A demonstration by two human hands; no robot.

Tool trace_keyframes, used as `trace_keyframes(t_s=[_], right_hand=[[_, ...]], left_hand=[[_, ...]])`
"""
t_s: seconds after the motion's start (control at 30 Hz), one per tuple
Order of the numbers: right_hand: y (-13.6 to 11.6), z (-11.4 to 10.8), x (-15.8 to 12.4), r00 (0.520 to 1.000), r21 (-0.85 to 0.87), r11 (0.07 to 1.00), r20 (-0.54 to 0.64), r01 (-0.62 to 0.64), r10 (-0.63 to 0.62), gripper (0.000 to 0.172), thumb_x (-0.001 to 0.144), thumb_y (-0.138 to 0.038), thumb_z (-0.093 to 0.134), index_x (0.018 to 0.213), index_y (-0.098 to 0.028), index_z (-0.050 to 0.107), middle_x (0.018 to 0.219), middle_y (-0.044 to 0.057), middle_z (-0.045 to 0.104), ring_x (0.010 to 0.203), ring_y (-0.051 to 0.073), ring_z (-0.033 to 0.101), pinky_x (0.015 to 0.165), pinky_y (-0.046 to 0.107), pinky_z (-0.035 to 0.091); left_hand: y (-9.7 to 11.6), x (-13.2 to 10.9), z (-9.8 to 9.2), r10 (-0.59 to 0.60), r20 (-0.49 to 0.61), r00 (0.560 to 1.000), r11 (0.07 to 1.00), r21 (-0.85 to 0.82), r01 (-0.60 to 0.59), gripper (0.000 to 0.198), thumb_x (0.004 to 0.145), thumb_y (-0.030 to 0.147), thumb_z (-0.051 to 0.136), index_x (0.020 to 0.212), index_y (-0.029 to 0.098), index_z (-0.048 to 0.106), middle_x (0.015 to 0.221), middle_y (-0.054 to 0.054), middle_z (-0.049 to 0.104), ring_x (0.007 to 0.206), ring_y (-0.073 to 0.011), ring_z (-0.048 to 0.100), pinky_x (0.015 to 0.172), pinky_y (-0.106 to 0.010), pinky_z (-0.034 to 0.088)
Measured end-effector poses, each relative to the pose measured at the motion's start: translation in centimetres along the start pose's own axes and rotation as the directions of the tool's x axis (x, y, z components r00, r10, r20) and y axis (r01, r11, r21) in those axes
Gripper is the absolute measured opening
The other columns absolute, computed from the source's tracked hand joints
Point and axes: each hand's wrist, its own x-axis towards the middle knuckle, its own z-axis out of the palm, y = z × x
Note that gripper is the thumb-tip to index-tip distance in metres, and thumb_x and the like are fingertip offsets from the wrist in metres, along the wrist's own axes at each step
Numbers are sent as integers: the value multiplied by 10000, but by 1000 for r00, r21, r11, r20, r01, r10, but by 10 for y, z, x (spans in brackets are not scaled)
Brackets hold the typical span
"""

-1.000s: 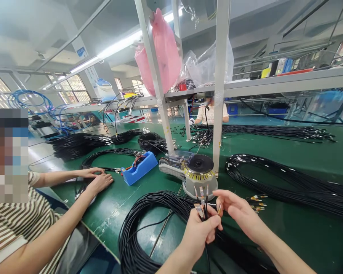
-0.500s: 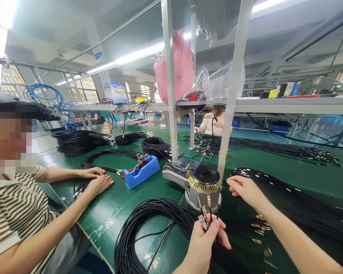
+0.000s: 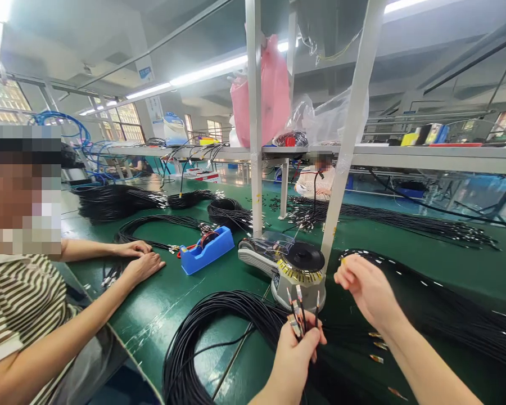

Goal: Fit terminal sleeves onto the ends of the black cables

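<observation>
My left hand (image 3: 297,351) is closed around a small bunch of thin black cables whose taped, metal-tipped ends (image 3: 300,304) stick up above the fist. My right hand (image 3: 365,287) hovers to the right of the grey tape dispenser (image 3: 293,270), fingers curled around a small yellow-tipped piece at its fingertips. A large coil of black cable (image 3: 211,332) lies on the green table (image 3: 459,264) below and left of my left hand. Loose cable ends with gold tips (image 3: 377,346) lie under my right forearm.
A co-worker in a striped shirt sits at left, both hands (image 3: 139,259) resting on the table near a blue tape holder (image 3: 206,250). White shelf posts (image 3: 346,152) rise behind the dispenser. More black cable bundles (image 3: 438,309) spread right and far back; another person (image 3: 318,180) sits opposite.
My right hand left the cable ends in my left hand, moved up and right beside the dispenser, and now holds a small piece. The view tilted slightly.
</observation>
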Motion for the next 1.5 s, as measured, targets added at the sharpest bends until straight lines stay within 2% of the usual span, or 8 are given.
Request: trace_keyframes(t_s=[0.1, 0.23, 0.37, 0.53, 0.67, 0.8, 1.0, 1.5], right_hand=[[-12, 3, -22, 994, -35, 997, 85, 66, -63, 201, 856, -365, 477, 739, -204, 445, 609, -24, 472, 575, 154, 475, 590, 279, 416], [0, 4, -42, 987, -209, 978, 160, 16, 18, 227, 793, -359, 577, 850, -209, 418, 629, -33, 464, 548, 150, 460, 512, 257, 402], [8, 0, -50, 978, -97, 994, 198, -43, 61, 188, 813, -319, 543, 812, -208, 391, 694, -14, 491, 594, 150, 485, 564, 276, 433], [10, 0, -61, 978, -20, 999, 208, -28, 31, 170, 826, -281, 539, 835, -221, 380, 714, -22, 489, 620, 147, 488, 602, 279, 430], [17, 7, -68, 983, 49, 999, 185, -21, 12, 175, 832, -293, 551, 863, -233, 389, 743, -25, 493, 611, 142, 497, 596, 274, 432], [21, 6, -67, 981, 88, 994, 191, -62, 44, 207, 829, -344, 553, 946, -226, 431, 732, -11, 533, 651, 169, 517, 632, 293, 435], [21, 0, -68, 949, -87, 993, 299, -76, 99, 263, 867, -351, 472, 673, -176, 504, 602, -6, 503, 593, 161, 461, 588, 270, 378], [36, 3, -71, 951, -215, 977, 302, 5, 62, 273, 862, -310, 466, 621, -183, 453, 601, -16, 472, 580, 158, 453, 581, 270, 372]], left_hand=[[5, -3, 0, -28, 91, 995, 998, 52, 24, 188, 708, 230, 549, 847, 108, 512, 610, 3, 534, 466, -59, 361, 444, -194, 282], [9, -7, 3, -26, 155, 988, 996, 88, 13, 184, 681, 193, 562, 838, 104, 526, 590, 0, 537, 474, -66, 372, 452, -199, 274], [7, -9, 4, -14, 166, 986, 996, 94, -2, 153, 659, 201, 619, 753, 101, 550, 624, -25, 583, 487, -65, 394, 480, -203, 293], [2, -9, 4, -16, 210, 978, 999, -44, 26, 236, 803, 335, 501, 786, 102, 534, 679, -78, 634, 613, -122, 553, 584, -225, 383], [-2, -6, 3, -93, 303, 948, 989, -78, 122, 238, 792, 359, 511, 817, 123, 486, 432, 19, 512, 334, -70, 411, 378, -181, 282], [-3, -4, 2, -133, 218, 967, 978, -130, 164, 266, 734, 371, 579, 800, 152, 443, 367, 100, 359, 283, -27, 218, 305, -151, 200], [0, -6, 3, -64, 58, 996, 997, 38, 62, 282, 737, 377, 567, 797, 145, 420, 407, 64, 455, 299, -45, 331, 307, -156, 278], [3, -7, 7, -75, 43, 996, 980, 190, 65, 291, 727, 400, 562, 752, 130, 457, 385, 53, 459, 288, -47, 354, 297, -151, 297]])
